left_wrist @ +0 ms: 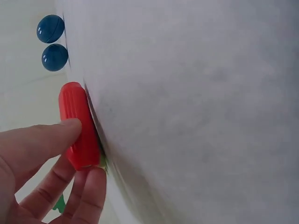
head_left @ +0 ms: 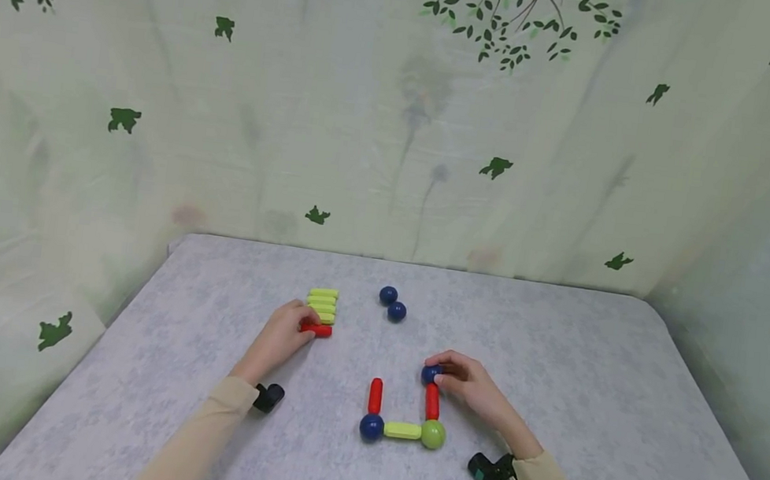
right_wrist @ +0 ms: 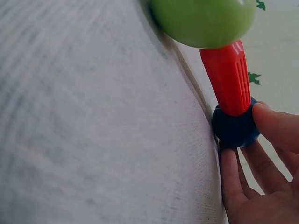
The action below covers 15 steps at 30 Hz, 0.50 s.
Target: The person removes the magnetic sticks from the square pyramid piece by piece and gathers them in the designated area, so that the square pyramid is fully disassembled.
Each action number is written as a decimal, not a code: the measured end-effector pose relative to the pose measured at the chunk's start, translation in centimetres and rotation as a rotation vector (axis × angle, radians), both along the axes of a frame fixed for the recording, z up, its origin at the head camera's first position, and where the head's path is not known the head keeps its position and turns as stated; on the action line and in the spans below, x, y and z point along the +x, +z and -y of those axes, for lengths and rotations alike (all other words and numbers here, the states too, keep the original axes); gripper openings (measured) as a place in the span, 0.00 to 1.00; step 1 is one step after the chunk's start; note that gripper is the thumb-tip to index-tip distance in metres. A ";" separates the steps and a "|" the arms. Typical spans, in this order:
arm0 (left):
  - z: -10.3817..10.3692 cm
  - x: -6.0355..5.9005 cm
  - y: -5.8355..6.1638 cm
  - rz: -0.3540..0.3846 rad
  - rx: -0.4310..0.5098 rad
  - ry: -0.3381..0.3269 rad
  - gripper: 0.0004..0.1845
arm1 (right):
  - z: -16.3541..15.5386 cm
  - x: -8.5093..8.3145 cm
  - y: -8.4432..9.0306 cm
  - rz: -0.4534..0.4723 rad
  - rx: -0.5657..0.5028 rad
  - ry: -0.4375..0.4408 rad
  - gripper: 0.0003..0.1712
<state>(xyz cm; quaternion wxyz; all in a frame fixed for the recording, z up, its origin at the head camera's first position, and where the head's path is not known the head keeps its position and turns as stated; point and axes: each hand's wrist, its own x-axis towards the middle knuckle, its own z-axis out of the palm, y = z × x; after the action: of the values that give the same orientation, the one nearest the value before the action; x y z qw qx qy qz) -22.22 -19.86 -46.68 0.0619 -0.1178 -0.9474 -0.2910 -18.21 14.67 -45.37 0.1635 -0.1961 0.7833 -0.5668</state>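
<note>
Nearest, a glossy lime-green plastic ball (head_left: 433, 435) meets a faceted yellow-green rod (head_left: 402, 430) and a ridged red rod (head_left: 433, 404), its grooves plain only in the right wrist view; that rod's far end meets a glossy dark-blue ball (head_left: 431, 374), pinched by the right hand (head_left: 471, 384); the left hand (head_left: 281, 337) grips a loose red rod (head_left: 321, 331); the head view alone shows whole the four yellow-green rods (head_left: 322, 301) crowding its far side; two dark-blue balls (head_left: 396, 312) lie beyond; the grey worktop (head_left: 557, 355) stretches rightward to its edge; a pale leaf-printed curtain (head_left: 356, 118) rises behind.
</note>
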 end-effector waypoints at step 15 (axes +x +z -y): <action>-3.0 1.9 0.9 0.077 0.179 -0.231 0.14 | -0.1 -0.1 -0.1 0.007 -0.013 0.006 0.15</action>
<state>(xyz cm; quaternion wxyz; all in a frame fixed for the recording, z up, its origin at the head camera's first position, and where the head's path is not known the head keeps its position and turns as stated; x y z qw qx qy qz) -20.35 -16.82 -45.82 0.0019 -0.2090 -0.8995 -0.3837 -18.31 14.78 -45.48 0.1665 -0.1975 0.7783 -0.5722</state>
